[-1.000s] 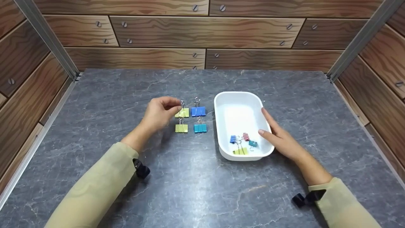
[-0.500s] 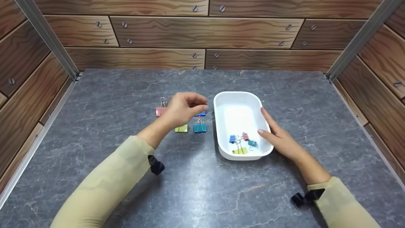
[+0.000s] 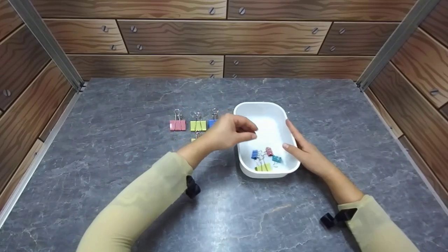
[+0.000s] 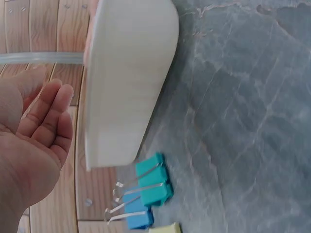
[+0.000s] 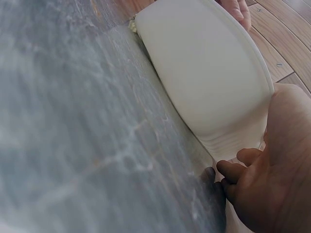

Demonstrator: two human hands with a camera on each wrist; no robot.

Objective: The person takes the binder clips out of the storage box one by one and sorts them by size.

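My left hand [image 3: 231, 133] hovers over the left rim of a white plastic container [image 3: 245, 168], fingers loosely bent; nothing shows between thumb and fingers. My right hand [image 3: 311, 155] grips the container's right side, thumb over the rim and fingers against the outside. Inside, near the front end, lie small binder clips: a blue one [image 3: 254, 154], a pink one [image 3: 269, 151], a teal one [image 3: 277, 159] and a larger yellow-green one [image 3: 263, 167]. Left of the container stand a pink binder clip [image 3: 177, 125], a yellow-green binder clip [image 3: 198, 126] and a blue binder clip [image 3: 212, 123].
In the left wrist view, a teal binder clip [image 4: 154, 179] stands near the container; my left arm hides it in the head view. Another yellow-green clip [image 3: 193, 140] is mostly covered. Wood-patterned walls [image 3: 224, 36] enclose the grey marbled table [image 3: 140, 101].
My left hand has moved right, from the far yellow-green clip on the table to above the container. That clip and the pink one now show fully. The right hand keeps its grip.
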